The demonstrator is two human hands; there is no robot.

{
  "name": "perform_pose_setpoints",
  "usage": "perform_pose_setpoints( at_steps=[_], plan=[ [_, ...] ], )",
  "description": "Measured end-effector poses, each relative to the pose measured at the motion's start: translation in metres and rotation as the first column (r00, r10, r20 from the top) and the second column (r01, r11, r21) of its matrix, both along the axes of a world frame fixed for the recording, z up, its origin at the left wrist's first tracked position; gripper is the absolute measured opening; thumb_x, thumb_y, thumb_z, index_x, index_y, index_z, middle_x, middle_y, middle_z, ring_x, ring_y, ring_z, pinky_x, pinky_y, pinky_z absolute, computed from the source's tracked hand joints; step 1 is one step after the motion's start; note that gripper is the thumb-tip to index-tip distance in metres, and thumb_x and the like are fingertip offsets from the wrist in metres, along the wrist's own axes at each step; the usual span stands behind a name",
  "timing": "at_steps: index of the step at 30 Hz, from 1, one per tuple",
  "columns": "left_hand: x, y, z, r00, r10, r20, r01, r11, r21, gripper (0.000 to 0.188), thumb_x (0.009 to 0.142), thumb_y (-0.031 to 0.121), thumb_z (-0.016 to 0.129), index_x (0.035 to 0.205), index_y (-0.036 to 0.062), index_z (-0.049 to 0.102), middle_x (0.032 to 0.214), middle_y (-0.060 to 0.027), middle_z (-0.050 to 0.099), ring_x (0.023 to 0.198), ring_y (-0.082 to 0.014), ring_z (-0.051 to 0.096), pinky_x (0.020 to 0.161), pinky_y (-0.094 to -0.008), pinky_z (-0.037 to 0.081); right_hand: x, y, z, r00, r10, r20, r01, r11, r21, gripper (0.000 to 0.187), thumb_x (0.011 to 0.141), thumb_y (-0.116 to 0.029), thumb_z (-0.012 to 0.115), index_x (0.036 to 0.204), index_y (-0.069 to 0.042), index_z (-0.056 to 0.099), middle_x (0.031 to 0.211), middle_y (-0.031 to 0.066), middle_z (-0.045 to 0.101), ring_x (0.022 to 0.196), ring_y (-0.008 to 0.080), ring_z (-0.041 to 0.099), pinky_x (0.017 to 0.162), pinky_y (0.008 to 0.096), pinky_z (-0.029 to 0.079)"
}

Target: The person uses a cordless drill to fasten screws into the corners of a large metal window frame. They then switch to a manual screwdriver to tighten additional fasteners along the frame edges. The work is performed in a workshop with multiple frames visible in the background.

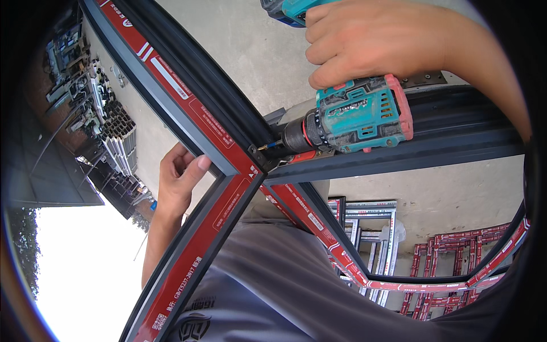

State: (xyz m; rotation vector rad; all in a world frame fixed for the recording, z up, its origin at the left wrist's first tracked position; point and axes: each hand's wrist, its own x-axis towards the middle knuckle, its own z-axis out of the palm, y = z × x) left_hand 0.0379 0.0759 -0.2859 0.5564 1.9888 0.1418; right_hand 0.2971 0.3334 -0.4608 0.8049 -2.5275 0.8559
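My right hand is wrapped round the handle of a teal and black cordless drill. The drill lies sideways, its chuck pointing left. Its thin bit meets a small metal plate at the corner of a dark grey window frame, or stops just short of it; I cannot tell which. Red protective film covers the frame's faces. At the inner side of that same corner, my left hand grips the profile, thumb on its edge and fingers curled behind. Another dark frame meets this corner from the right.
Several red-filmed frames and white-filmed frames rest on the concrete floor at lower right. Stacked metal profiles lie at far left. My grey shirt is close beneath the frames.
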Motion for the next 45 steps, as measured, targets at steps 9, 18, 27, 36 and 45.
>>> perform_pose_setpoints(
  at_steps=[9, 18, 27, 36, 45],
  plan=[
    [-0.002, -0.014, -0.011, 0.988, 0.124, -0.091, -0.126, 0.992, -0.015, 0.076, 0.078, 0.06, 0.08, 0.113, -0.0064, 0.064, 0.076, 0.0005, 0.054, 0.069, -0.0074, 0.047, 0.062, -0.0238, 0.036, -0.009, -0.023, -0.009, 0.983, -0.094, 0.158, 0.101, 0.994, -0.036, 0.024, 0.079, -0.012, 0.074, 0.101, -0.009, 0.068, 0.09, 0.005, 0.063, 0.097, 0.0257, 0.061, 0.092, 0.0355, 0.048],
    [-0.005, -0.015, -0.016, 0.991, 0.136, -0.004, -0.136, 0.99, 0.045, 0.076, 0.074, 0.057, 0.08, 0.113, -0.0073, 0.066, 0.08, -0.0045, 0.066, 0.074, -0.0111, 0.057, 0.073, -0.0267, 0.041, -0.006, -0.034, -0.026, 0.974, -0.188, 0.13, 0.188, 0.982, 0.017, 0.022, 0.074, -0.013, 0.076, 0.092, -0.011, 0.063, 0.088, 0.0039, 0.062, 0.093, 0.0246, 0.063, 0.088, 0.0363, 0.049],
    [-0.004, -0.011, -0.015, 0.992, 0.127, 0.004, -0.127, 0.992, 0.009, 0.076, 0.074, 0.055, 0.08, 0.115, -0.0072, 0.066, 0.088, -0.0068, 0.071, 0.079, -0.0121, 0.063, 0.08, -0.0268, 0.045, -0.003, -0.039, -0.022, 0.957, -0.217, 0.19, 0.217, 0.976, 0.021, 0.023, 0.073, -0.014, 0.078, 0.092, -0.013, 0.064, 0.089, 0.0034, 0.064, 0.096, 0.0242, 0.066, 0.09, 0.037, 0.051],
    [-0.007, -0.013, -0.015, 0.989, 0.142, -0.028, -0.142, 0.99, 0.0, 0.078, 0.073, 0.055, 0.081, 0.117, -0.0075, 0.065, 0.086, -0.0052, 0.069, 0.079, -0.0106, 0.06, 0.08, -0.0264, 0.044, -0.009, -0.045, -0.024, 0.955, -0.22, 0.2, 0.227, 0.974, -0.012, 0.024, 0.072, -0.014, 0.079, 0.092, -0.012, 0.065, 0.087, 0.0039, 0.065, 0.096, 0.0253, 0.066, 0.089, 0.0374, 0.05],
    [-0.013, -0.012, -0.016, 0.995, 0.091, -0.028, -0.093, 0.995, -0.048, 0.075, 0.073, 0.054, 0.079, 0.114, -0.0073, 0.065, 0.079, -0.0033, 0.065, 0.075, -0.01, 0.057, 0.075, -0.0257, 0.043, -0.015, -0.052, -0.034, 0.955, -0.131, 0.266, 0.158, 0.984, -0.082, 0.029, 0.078, -0.019, 0.079, 0.099, -0.004, 0.066, 0.085, 0.0146, 0.073, 0.083, 0.0345, 0.073, 0.075, 0.044, 0.056]
  ],
)
